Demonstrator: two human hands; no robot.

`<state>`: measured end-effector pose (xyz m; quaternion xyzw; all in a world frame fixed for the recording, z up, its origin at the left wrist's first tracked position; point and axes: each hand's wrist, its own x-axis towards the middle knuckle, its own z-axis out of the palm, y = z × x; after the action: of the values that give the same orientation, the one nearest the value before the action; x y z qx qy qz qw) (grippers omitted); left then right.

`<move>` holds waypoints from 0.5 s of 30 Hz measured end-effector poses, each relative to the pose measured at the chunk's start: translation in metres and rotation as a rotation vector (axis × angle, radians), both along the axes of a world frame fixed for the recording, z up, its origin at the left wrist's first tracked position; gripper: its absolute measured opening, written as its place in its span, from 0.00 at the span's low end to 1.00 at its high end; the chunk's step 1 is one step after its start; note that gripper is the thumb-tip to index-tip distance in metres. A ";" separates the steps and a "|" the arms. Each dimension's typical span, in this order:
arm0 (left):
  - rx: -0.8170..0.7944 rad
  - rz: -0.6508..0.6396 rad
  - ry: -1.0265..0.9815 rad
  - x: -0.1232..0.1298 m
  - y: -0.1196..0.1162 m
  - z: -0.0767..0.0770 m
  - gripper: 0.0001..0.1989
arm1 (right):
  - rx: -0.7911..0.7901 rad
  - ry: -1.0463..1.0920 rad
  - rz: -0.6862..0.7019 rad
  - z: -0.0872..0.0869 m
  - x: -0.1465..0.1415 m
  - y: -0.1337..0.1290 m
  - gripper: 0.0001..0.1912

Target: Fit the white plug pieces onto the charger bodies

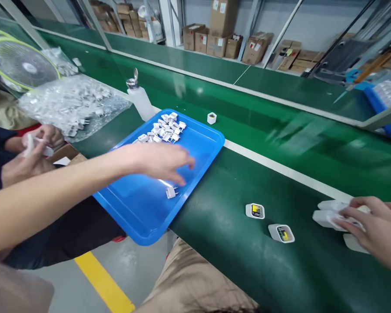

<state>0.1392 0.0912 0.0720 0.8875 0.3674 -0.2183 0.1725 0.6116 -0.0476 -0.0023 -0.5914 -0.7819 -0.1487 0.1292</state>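
Lone white two-pin plug piece (171,192) lies on its side in the blue tray (150,238), near the tray's right edge, apart from the heap of similar pieces (164,128) at the far end.

Left hand (164,161) is over the tray, just above that lone piece. Fingers spread, thumb apart, nothing visible between them; a bit blurred. Right hand (381,226) is on a cluster of white housings (325,218) at the right of the bench (215,208). Fingers curled over them; can't tell whether one is gripped, since the hand hides the contact.

Between tray and cluster: two open housings, a left one (255,211) and a nearer one (281,233), both with yellow parts showing inside. Another small housing (211,118) sits on the green strip past the white rail. Pump bottle (140,102) stands just behind the tray.

Risks, my read:
- Tray's near corner overhangs the bench edge; a forearm leaning there could tip it.
- Left sleeve-free forearm (84,187) crosses low by the heap; a brush could scatter pieces.
- Housings are bunched; a one-sided pinch could topple a neighbour.
- Open housings could catch debris or get knocked.

Co-worker's hands (35,152) hold a white part, well left.
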 end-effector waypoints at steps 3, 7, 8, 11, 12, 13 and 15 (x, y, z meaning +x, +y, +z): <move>-0.075 0.094 0.103 -0.042 -0.028 -0.029 0.28 | 0.050 -0.100 0.126 0.004 0.021 -0.011 0.50; -0.043 0.051 -0.021 -0.040 -0.039 -0.059 0.17 | 0.009 -0.121 -0.113 0.038 -0.017 -0.031 0.44; -0.005 0.060 -0.080 -0.030 -0.038 -0.059 0.16 | -0.023 -0.040 -0.159 0.047 -0.037 -0.035 0.41; 0.091 0.077 -0.430 0.016 -0.038 -0.048 0.13 | -0.187 0.389 -0.188 0.055 -0.103 -0.038 0.25; 0.093 0.056 -0.565 0.036 -0.042 -0.045 0.12 | -0.302 0.540 -0.149 0.051 -0.122 -0.035 0.22; 0.071 0.015 -0.669 0.056 -0.047 -0.044 0.10 | -0.422 0.687 -0.091 0.044 -0.137 -0.031 0.22; -0.012 -0.082 -0.757 0.094 -0.059 -0.046 0.11 | -0.631 0.957 0.019 0.028 -0.154 -0.021 0.18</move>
<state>0.2332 0.0321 0.0259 0.9183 0.2406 0.1162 0.2922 0.4574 -0.0687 0.0256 -0.5957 -0.6482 0.3774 0.2873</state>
